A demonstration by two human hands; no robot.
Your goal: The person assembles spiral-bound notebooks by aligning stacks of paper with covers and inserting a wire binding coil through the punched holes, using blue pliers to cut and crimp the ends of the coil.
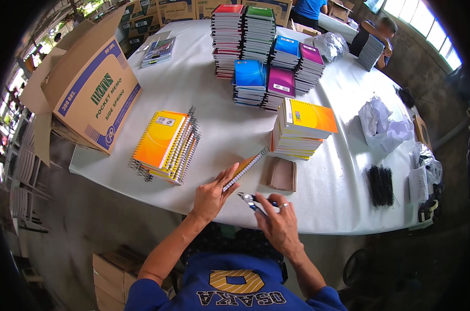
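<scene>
My left hand (210, 198) is closed on a small spiral notebook (247, 167) with an orange cover, tilted on edge so its wire spine faces up and toward me. In my right hand (279, 224) is a pair of pliers (254, 201) with dark blue handles, fingers wrapped round them. The jaws point at the near end of the spine, a little apart from it. On the left lies a pile of yellow-orange spiral notebooks (165, 142), coils sticking out. Beyond my hands to the right stands a stack of yellow notebooks (303, 127), with a brown block (282, 174) in front.
A large open carton (97, 93) stands at the left. Tall stacks of red, green, blue and purple notebooks (251, 75) rise at the back. Loose black coils (380, 186) and crumpled plastic bags (384, 123) lie right. Another person (375, 41) sits at the far right corner.
</scene>
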